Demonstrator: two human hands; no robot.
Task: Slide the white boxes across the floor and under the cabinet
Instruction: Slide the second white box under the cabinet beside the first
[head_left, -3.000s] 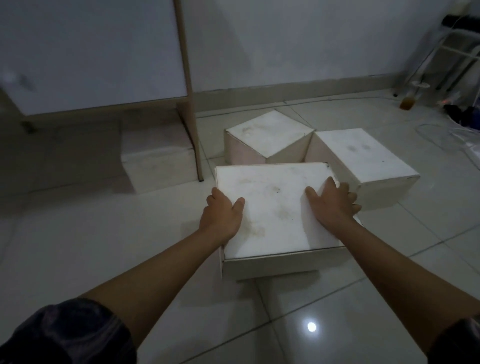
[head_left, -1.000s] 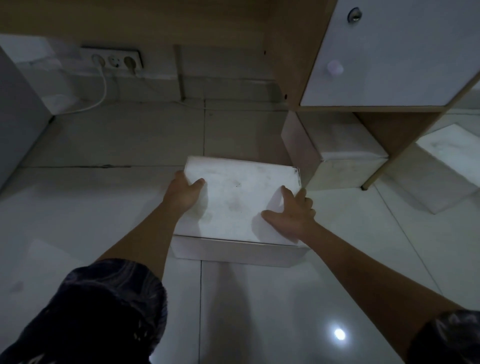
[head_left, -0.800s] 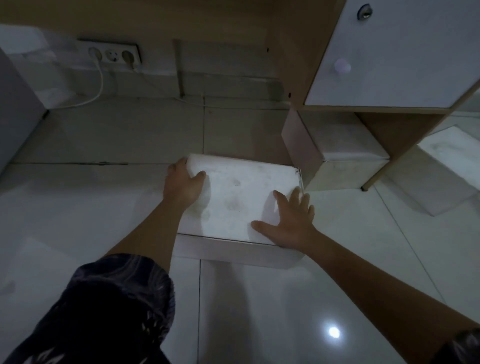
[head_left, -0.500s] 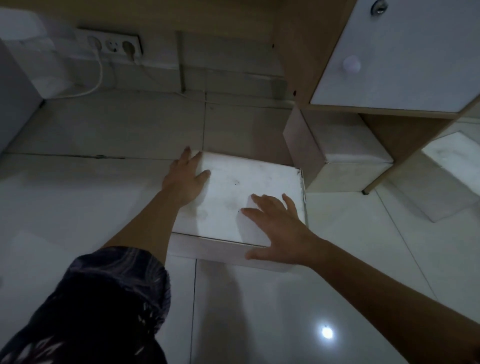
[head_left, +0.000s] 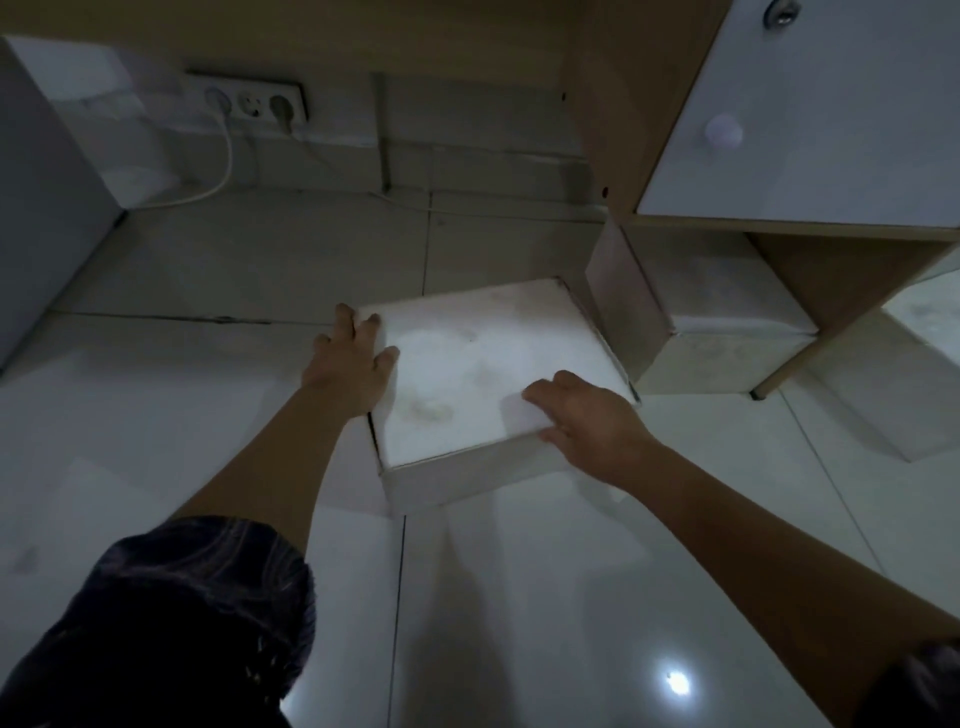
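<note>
A flat white box (head_left: 483, 364) lies on the tiled floor in the middle of the head view, turned at an angle. My left hand (head_left: 353, 364) presses against its left edge, fingers spread along the side. My right hand (head_left: 587, 421) rests on its near right corner, fingers over the top. A second white box (head_left: 717, 322) sits under the wooden cabinet (head_left: 810, 156), just right of the flat box. A third white box (head_left: 924, 374) lies beyond the cabinet leg at the far right.
A wall socket strip (head_left: 249, 101) with a white cable (head_left: 208, 176) is at the back left. A grey panel (head_left: 41, 208) stands at the left. The cabinet leg (head_left: 763, 392) touches the floor right of the boxes. My sleeve (head_left: 171, 623) fills the lower left.
The flat box has slid and turned toward the cabinet, now close to the box underneath. My right hand moved from its top to its near right corner; my left hand stays on the left edge.
</note>
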